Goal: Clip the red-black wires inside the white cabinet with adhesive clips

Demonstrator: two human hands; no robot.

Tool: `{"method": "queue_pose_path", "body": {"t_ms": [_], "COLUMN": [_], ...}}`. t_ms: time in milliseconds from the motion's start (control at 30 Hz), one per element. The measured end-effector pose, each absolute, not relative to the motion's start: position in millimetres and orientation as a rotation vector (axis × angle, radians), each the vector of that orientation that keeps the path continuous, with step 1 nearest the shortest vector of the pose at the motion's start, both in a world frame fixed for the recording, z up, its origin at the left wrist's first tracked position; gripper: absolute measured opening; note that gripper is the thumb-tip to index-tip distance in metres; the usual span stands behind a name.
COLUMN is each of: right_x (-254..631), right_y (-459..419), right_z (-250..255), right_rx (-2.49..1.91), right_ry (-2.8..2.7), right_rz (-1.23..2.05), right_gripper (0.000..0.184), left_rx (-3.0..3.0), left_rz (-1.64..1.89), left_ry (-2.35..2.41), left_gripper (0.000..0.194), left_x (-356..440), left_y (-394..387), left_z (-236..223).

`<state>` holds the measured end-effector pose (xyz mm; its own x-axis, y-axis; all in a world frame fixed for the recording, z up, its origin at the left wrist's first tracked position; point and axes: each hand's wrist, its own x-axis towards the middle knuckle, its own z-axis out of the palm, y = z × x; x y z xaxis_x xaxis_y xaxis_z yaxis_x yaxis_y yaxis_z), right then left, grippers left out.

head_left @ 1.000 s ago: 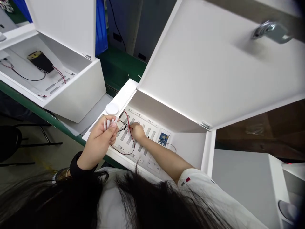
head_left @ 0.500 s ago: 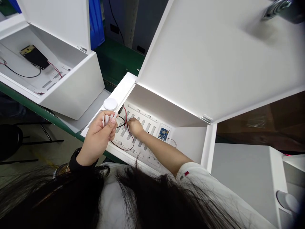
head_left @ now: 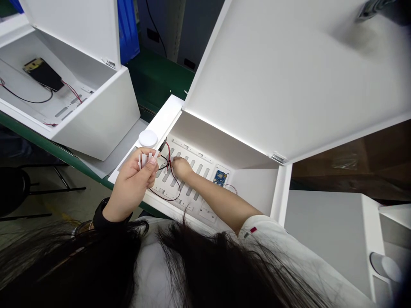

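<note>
My left hand (head_left: 132, 182) is closed at the near left rim of the white box (head_left: 255, 184). Several short white strips (head_left: 144, 160) poke out between its fingers; I cannot tell exactly what they are. Inside the box, my right hand (head_left: 181, 168) is closed beside a red and black wire (head_left: 179, 188). Its fingertips are at the wire over the slotted floor plate (head_left: 205, 171). What they pinch is partly hidden by the hand. A blue circuit board (head_left: 221, 177) is mounted near my right forearm.
The box's lid (head_left: 272, 77) stands raised behind it. A round white cap (head_left: 148, 138) sits on the left rim. To the left, a second white box (head_left: 99, 115) holds a black module (head_left: 44, 73) with wires. A grey-white cabinet (head_left: 324, 239) is at the right.
My right hand has shifted very slightly at the wire, and a small white piece shows below it. My left hand stays in place with the strips. The view has tilted a little.
</note>
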<state>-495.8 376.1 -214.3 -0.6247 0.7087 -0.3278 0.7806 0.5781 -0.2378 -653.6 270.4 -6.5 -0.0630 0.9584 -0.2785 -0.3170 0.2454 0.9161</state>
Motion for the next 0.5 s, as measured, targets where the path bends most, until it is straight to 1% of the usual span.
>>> {"method": "queue_pose_path", "body": {"t_ms": [233, 500], "right_x": [-494.8, -488.1], "right_y": [383.6, 383.0], "right_z": [-211.0, -207.7], "right_rx": [1.14, 1.135], "right_ry": [2.581, 2.598], "right_rz": [-0.568, -0.55], "right_gripper": [0.027, 0.028], "left_rx": [0.735, 0.725], "left_rz": [1.218, 1.222], "left_ry": [1.159, 1.147], "left_gripper": [0.014, 0.015], "left_x": [-653.6, -653.4], "left_y": [271.3, 270.8], "left_z": [-7.2, -6.6]}}
